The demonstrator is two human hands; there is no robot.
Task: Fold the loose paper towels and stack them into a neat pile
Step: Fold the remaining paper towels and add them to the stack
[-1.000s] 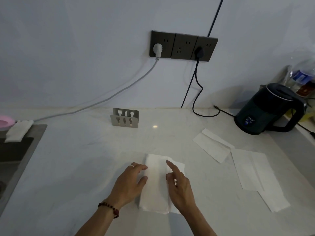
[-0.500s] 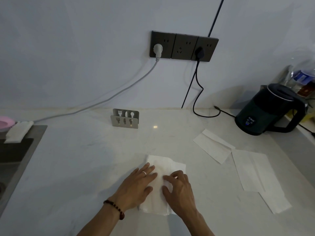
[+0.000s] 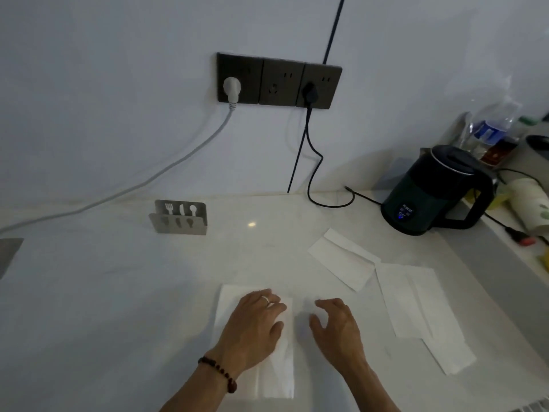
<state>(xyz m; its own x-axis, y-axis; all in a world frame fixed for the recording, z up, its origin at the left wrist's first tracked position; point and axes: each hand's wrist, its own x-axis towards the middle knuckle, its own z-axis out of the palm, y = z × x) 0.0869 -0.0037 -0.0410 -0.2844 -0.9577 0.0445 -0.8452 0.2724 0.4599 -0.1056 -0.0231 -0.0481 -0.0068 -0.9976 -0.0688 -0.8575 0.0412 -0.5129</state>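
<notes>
- Pressing flat with the left hand point(image 3: 255, 328) on the folded paper towel point(image 3: 277, 370), fingers spread and nearly straight, palm down on its upper half.
- Wearing a ring point(image 3: 265, 299) on one finger of that hand and a dark bead bracelet point(image 3: 219, 371) at the wrist.
- Hovering or resting just right of the towel's edge with the right hand point(image 3: 337, 330), fingers loosely curled and gripping nothing; impossible to tell whether the fingertips are touching the bench point(image 3: 104, 292).
- Lying lengthwise toward the viewer, near the front middle of the pale bench, with its long right edge straight and its near end showing past the left wrist: the folded towel.
- Lying flat to the right, well apart from the hands: one loose paper towel point(image 3: 341, 261), farther back and angled.
- Lying beside it, nearer the right edge, overlapping one another: two more loose sheets point(image 3: 416, 304).
- Standing at the back right: a dark electric kettle point(image 3: 433, 191), its cord running to the wall sockets point(image 3: 279, 80).
- Standing at the back left of centre: a metal napkin holder point(image 3: 178, 218) with cutlery cut-outs.
- Crowding the far right corner: a plastic bottle point(image 3: 490, 129) and a paper cup point(image 3: 531, 203).
</notes>
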